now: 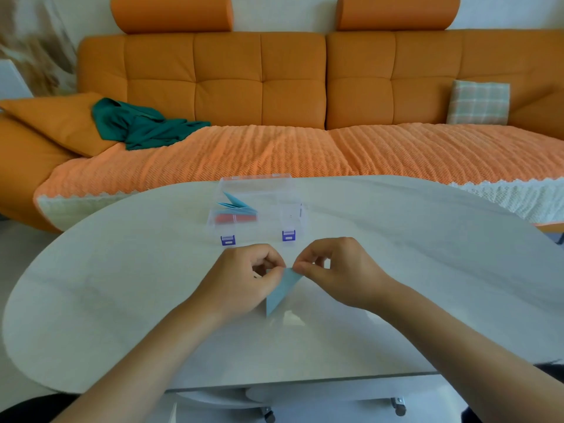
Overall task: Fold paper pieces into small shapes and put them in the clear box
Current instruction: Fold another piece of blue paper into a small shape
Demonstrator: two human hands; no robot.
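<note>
Blue paper triangle (pixel 279 290) over the surface (pixel 122 285), long axis near-far, tip toward the person; left hand (pixel 244 280) and right hand (pixel 338 270) knuckles-up, fingers (pixel 305 267) pinching its far edge; clear box (pixel 293 190) beyond.

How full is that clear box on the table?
Partly filled: inside the clear box, blue folded pieces lie above orange pieces on its left side; its right side looks bare.

The counter (pixel 427 270) before me is pale and rounded. A clear box (pixel 294 209) with purple latches (pixel 228 240) sits on it near the far edge, holding blue folded paper (pixel 238 204) and red folded paper (pixel 235 218).
</note>
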